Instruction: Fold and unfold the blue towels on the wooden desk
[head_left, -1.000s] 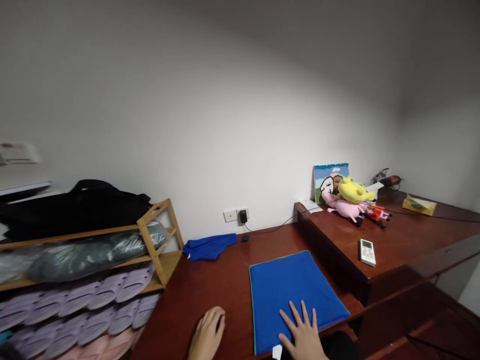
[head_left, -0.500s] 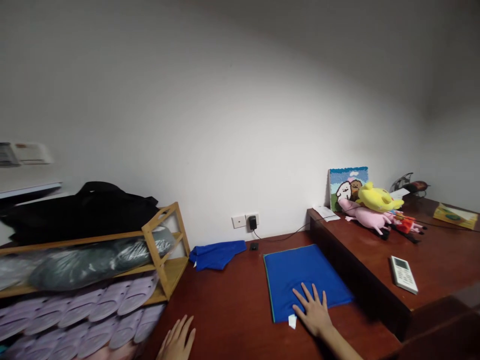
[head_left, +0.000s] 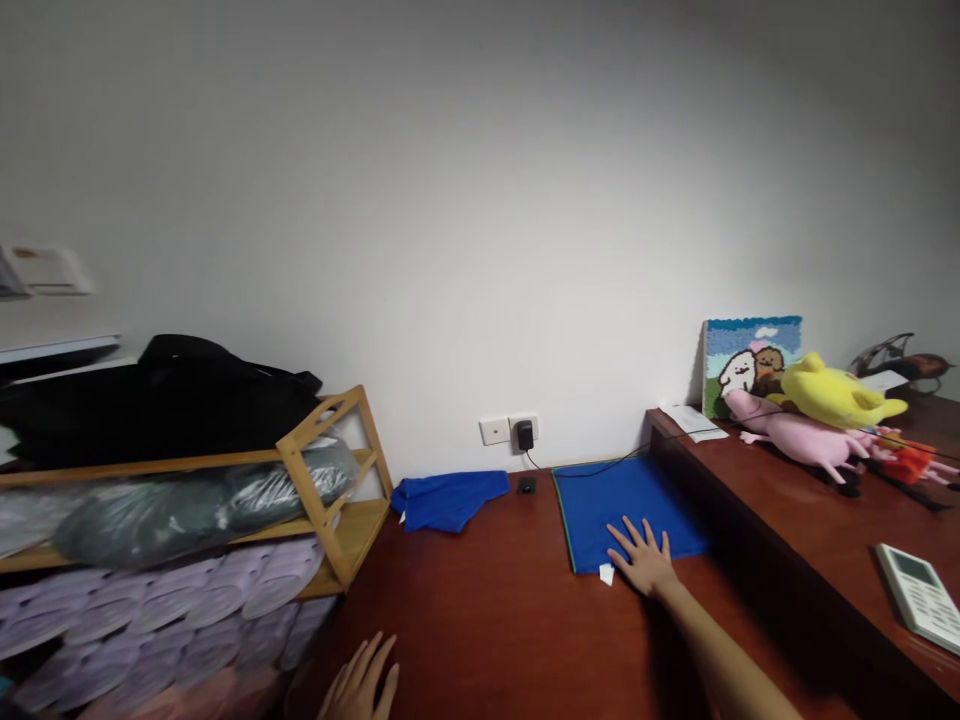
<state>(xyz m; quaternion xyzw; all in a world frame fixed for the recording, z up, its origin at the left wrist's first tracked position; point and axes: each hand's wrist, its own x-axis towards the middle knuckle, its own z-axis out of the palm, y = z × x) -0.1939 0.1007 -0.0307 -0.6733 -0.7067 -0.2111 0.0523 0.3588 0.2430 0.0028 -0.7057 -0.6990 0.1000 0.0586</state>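
A blue cloth (head_left: pixel 615 505) with a green edge and a small white tag lies flat on the reddish-brown tabletop (head_left: pixel 480 610), its far edge near the wall. My right hand (head_left: pixel 643 558) rests on the cloth's near part, palm down and fingers spread, beside the tag. Low in the picture, my left hand (head_left: pixel 361 684) lies palm down over the wood with fingers stretched out, holding nothing; its wrist is cut off by the frame. A second, crumpled blue cloth (head_left: pixel 450 500) sits farther back on the left.
To the left stands a wooden rack (head_left: pixel 341 500) with purple clogs (head_left: pixel 281 580) and a black bag (head_left: pixel 165 400). A raised ledge on the right carries plush toys (head_left: pixel 840 395), a picture (head_left: pixel 757 360) and a white remote (head_left: pixel 919 595). A plugged-in adapter (head_left: pixel 524 434) trails a black cord.
My right hand and the flat blue cloth have moved away from me, toward the wall, and the cord now crosses the cloth's far part. The camera view has shifted slightly.
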